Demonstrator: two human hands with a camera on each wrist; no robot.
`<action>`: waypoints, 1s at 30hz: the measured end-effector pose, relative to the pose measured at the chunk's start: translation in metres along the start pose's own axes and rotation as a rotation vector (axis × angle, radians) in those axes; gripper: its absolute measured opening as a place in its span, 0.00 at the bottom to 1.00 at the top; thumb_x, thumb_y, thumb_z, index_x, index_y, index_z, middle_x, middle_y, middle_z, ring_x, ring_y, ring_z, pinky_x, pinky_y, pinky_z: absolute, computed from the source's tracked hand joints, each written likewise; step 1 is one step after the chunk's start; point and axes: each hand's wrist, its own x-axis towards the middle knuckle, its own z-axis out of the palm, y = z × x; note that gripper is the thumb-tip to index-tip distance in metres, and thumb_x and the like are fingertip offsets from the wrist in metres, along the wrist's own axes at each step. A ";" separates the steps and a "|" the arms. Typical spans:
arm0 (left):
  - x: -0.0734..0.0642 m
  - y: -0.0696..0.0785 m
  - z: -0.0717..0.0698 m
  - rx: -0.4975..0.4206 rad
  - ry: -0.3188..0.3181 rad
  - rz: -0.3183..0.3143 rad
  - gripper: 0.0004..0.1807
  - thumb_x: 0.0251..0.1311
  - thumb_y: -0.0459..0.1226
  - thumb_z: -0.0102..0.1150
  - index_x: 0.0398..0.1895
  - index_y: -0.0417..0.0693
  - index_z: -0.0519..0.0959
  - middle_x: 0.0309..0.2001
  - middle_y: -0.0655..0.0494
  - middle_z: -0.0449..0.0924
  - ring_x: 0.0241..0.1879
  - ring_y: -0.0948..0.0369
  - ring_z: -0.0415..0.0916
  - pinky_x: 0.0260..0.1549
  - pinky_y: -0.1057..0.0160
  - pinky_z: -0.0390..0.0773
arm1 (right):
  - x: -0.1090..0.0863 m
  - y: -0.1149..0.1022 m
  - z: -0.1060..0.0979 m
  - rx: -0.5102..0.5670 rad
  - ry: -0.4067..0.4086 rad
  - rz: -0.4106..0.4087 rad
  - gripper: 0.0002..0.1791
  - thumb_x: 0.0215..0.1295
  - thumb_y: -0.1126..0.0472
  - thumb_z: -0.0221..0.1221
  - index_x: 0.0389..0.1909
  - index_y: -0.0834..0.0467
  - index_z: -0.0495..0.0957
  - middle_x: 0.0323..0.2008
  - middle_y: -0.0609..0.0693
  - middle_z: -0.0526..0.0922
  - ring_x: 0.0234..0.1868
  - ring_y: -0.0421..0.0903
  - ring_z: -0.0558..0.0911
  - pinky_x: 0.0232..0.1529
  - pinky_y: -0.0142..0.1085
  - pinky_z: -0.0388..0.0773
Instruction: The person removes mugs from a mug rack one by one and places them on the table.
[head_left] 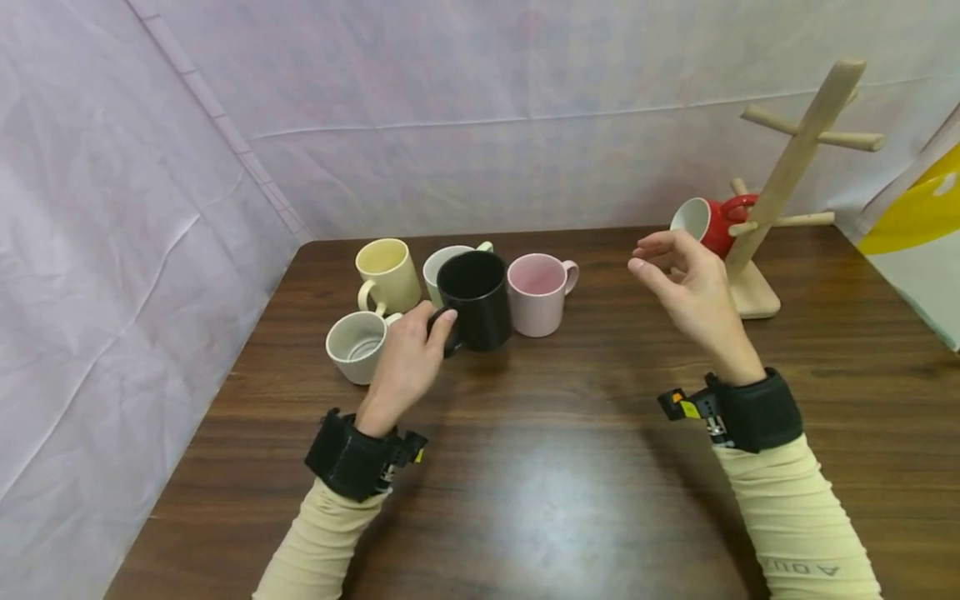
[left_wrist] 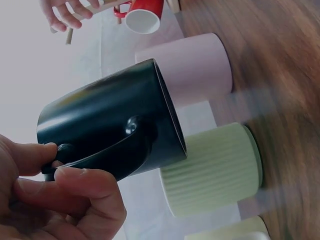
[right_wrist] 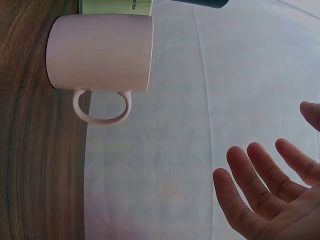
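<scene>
My left hand grips the handle of a black mug, thumb and fingers curled round it. In the left wrist view the black mug hangs above the table, overlapping a ribbed pale green mug. A pink mug stands just right of the black one, its handle to the right. My right hand is raised with loosely bent fingers and holds nothing. Behind its fingertips a red mug hangs tilted on the wooden mug rack.
A yellow mug and a whitish mug stand at the left of the brown table. White cloth closes off the back and left side. Something yellow shows beyond the right edge.
</scene>
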 end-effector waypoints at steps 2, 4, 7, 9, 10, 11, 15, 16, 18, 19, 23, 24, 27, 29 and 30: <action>0.000 -0.003 -0.001 0.007 -0.008 -0.006 0.15 0.64 0.43 0.46 0.23 0.45 0.68 0.21 0.51 0.67 0.25 0.55 0.66 0.25 0.56 0.67 | 0.000 0.000 0.000 0.001 0.002 0.000 0.13 0.59 0.66 0.55 0.43 0.68 0.71 0.36 0.51 0.76 0.35 0.43 0.76 0.35 0.29 0.68; -0.001 -0.006 -0.001 0.013 -0.018 -0.007 0.15 0.64 0.43 0.46 0.23 0.45 0.68 0.21 0.51 0.67 0.25 0.55 0.65 0.25 0.56 0.67 | 0.000 0.000 0.000 0.002 0.004 0.000 0.12 0.59 0.66 0.55 0.43 0.68 0.71 0.35 0.48 0.76 0.35 0.44 0.76 0.34 0.29 0.68; -0.002 -0.009 -0.002 0.020 -0.033 -0.011 0.15 0.64 0.42 0.46 0.23 0.44 0.68 0.20 0.51 0.66 0.25 0.55 0.65 0.25 0.56 0.67 | 0.002 0.007 0.001 0.003 0.003 0.003 0.13 0.59 0.65 0.56 0.43 0.67 0.72 0.36 0.47 0.76 0.36 0.44 0.76 0.35 0.30 0.68; -0.002 -0.011 -0.001 0.022 -0.038 -0.012 0.14 0.65 0.42 0.46 0.23 0.44 0.68 0.21 0.51 0.66 0.25 0.55 0.66 0.25 0.56 0.67 | 0.004 0.018 0.001 0.002 0.003 0.007 0.13 0.59 0.63 0.57 0.44 0.65 0.72 0.36 0.46 0.77 0.36 0.44 0.76 0.36 0.31 0.68; -0.003 -0.012 -0.001 0.022 -0.040 -0.013 0.14 0.65 0.42 0.46 0.23 0.44 0.68 0.21 0.51 0.66 0.25 0.55 0.66 0.26 0.56 0.67 | 0.004 0.023 0.001 0.004 0.001 0.008 0.14 0.59 0.63 0.57 0.44 0.64 0.72 0.37 0.46 0.77 0.36 0.43 0.76 0.36 0.31 0.68; -0.003 -0.013 -0.001 0.024 -0.041 -0.016 0.14 0.64 0.42 0.46 0.24 0.44 0.69 0.21 0.50 0.67 0.26 0.55 0.66 0.26 0.55 0.67 | 0.005 0.029 0.001 0.003 0.001 0.010 0.14 0.59 0.62 0.57 0.44 0.63 0.73 0.37 0.46 0.77 0.36 0.43 0.76 0.37 0.33 0.68; -0.004 -0.016 -0.001 0.041 -0.048 -0.015 0.14 0.64 0.42 0.46 0.24 0.44 0.69 0.21 0.50 0.67 0.26 0.54 0.66 0.27 0.54 0.68 | 0.006 0.038 0.001 0.005 0.001 0.011 0.14 0.59 0.61 0.58 0.45 0.62 0.73 0.38 0.46 0.77 0.37 0.41 0.75 0.42 0.42 0.69; -0.005 -0.017 0.000 0.046 -0.051 -0.015 0.14 0.64 0.42 0.46 0.23 0.44 0.69 0.21 0.50 0.67 0.26 0.54 0.66 0.27 0.54 0.68 | 0.006 0.038 0.001 0.005 0.001 0.010 0.14 0.59 0.61 0.58 0.45 0.62 0.73 0.38 0.46 0.77 0.37 0.41 0.75 0.42 0.43 0.69; -0.006 -0.018 0.000 0.057 -0.055 -0.014 0.14 0.64 0.42 0.46 0.23 0.44 0.68 0.21 0.50 0.67 0.26 0.54 0.66 0.27 0.54 0.68 | 0.006 0.038 0.001 -0.001 0.002 0.009 0.15 0.58 0.61 0.58 0.45 0.61 0.73 0.38 0.46 0.77 0.37 0.41 0.76 0.42 0.41 0.69; -0.007 -0.019 0.001 0.062 -0.057 -0.012 0.15 0.64 0.42 0.46 0.23 0.44 0.68 0.21 0.50 0.67 0.26 0.54 0.66 0.27 0.54 0.68 | 0.006 0.038 0.001 -0.005 0.003 0.009 0.15 0.58 0.60 0.58 0.45 0.61 0.73 0.38 0.46 0.77 0.37 0.41 0.76 0.41 0.39 0.69; -0.009 -0.022 0.003 0.075 -0.061 0.001 0.15 0.64 0.42 0.46 0.22 0.45 0.67 0.20 0.50 0.66 0.25 0.54 0.66 0.26 0.54 0.67 | 0.006 0.039 0.001 -0.027 0.003 0.014 0.14 0.58 0.59 0.59 0.44 0.60 0.74 0.38 0.46 0.77 0.37 0.41 0.76 0.39 0.35 0.67; -0.009 -0.023 0.004 0.075 -0.061 0.004 0.15 0.64 0.42 0.46 0.22 0.45 0.67 0.20 0.50 0.66 0.25 0.54 0.66 0.26 0.54 0.67 | 0.006 0.038 0.001 -0.029 0.001 0.015 0.14 0.58 0.59 0.59 0.44 0.59 0.74 0.38 0.46 0.77 0.37 0.41 0.76 0.39 0.35 0.67; -0.011 -0.026 0.005 0.071 -0.056 0.006 0.15 0.64 0.42 0.46 0.21 0.45 0.67 0.19 0.51 0.66 0.24 0.54 0.66 0.26 0.54 0.68 | 0.006 0.038 0.001 -0.035 -0.013 0.013 0.13 0.58 0.59 0.59 0.43 0.58 0.75 0.38 0.46 0.77 0.36 0.40 0.76 0.38 0.33 0.67; -0.012 -0.028 0.006 0.067 -0.049 0.004 0.14 0.64 0.41 0.46 0.21 0.45 0.67 0.19 0.51 0.66 0.24 0.54 0.66 0.26 0.54 0.68 | 0.006 0.037 0.002 -0.037 -0.026 0.006 0.12 0.57 0.59 0.59 0.42 0.58 0.75 0.37 0.47 0.77 0.35 0.41 0.76 0.37 0.32 0.68; -0.012 -0.028 0.007 0.067 -0.046 0.003 0.14 0.64 0.41 0.47 0.21 0.45 0.67 0.19 0.51 0.66 0.24 0.54 0.66 0.26 0.54 0.68 | 0.006 0.036 0.002 -0.040 -0.033 0.001 0.12 0.57 0.59 0.59 0.42 0.58 0.76 0.37 0.47 0.78 0.35 0.41 0.76 0.36 0.31 0.68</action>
